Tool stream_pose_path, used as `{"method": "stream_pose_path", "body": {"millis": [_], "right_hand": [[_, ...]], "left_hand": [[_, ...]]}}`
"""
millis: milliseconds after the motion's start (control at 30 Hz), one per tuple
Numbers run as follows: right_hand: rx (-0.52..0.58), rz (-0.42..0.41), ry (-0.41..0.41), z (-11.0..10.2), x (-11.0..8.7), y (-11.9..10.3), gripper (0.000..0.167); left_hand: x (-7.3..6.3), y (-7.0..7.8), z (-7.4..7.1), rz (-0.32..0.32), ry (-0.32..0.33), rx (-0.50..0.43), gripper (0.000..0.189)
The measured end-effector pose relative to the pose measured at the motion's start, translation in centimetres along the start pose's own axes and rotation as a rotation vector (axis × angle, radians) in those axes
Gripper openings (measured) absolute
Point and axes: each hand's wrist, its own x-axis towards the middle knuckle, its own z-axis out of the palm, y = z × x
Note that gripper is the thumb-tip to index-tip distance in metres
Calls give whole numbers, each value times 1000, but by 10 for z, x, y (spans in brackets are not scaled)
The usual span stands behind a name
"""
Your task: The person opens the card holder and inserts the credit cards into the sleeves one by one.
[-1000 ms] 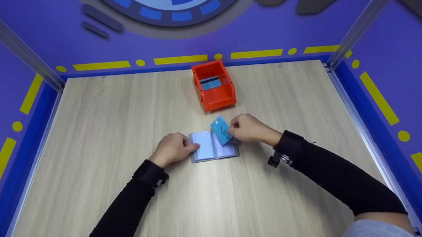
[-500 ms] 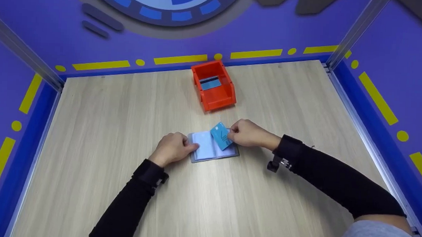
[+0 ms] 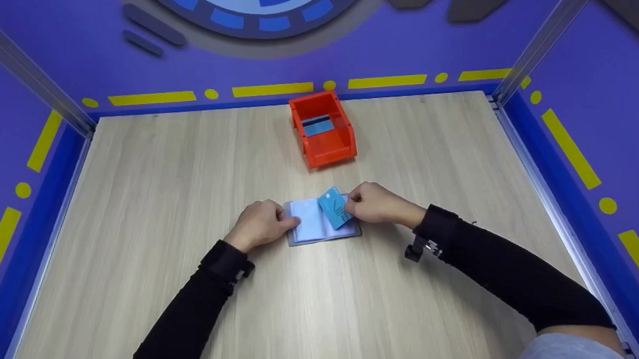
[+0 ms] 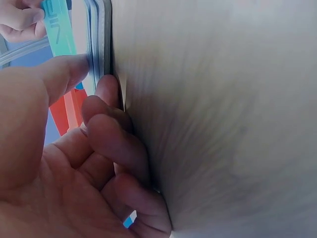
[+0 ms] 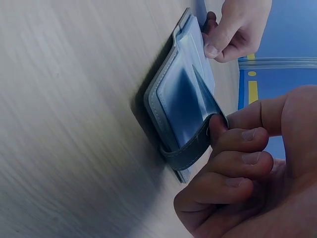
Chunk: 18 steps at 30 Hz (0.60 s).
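Observation:
An open card holder (image 3: 308,222) with clear sleeves and a grey cover lies flat on the table. My left hand (image 3: 258,224) holds its left edge, the thumb on the pages and the fingertips against the cover's side in the left wrist view. Between thumb and fingers my right hand (image 3: 375,202) pinches a light blue card (image 3: 333,207) marked with dark lettering. The card is tilted over the right page; whether its lower corner is inside a sleeve I cannot tell. In the right wrist view, the holder's strap (image 5: 190,151) curves up against my right fingers.
Behind the holder stands an orange-red bin (image 3: 328,157), with a blue card (image 3: 317,126) bearing a black stripe inside. Purple panels (image 3: 249,63) border the wooden table (image 3: 191,157) at the back and on both sides.
My right hand has come down slightly toward me, bringing the blue card lower over the right page. My left hand and the card holder have stayed in place.

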Motion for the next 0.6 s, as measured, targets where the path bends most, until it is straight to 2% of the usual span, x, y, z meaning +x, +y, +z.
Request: {"method": "stream_pose_path", "body": {"millis": [433, 600], "right_hand": [[10, 20, 2, 3, 0, -1, 39], [-10, 1, 0, 5, 0, -1, 38]], "left_hand": [[-1, 0, -2, 13, 7, -12, 50], [0, -1, 0, 14, 3, 2, 50]]}}
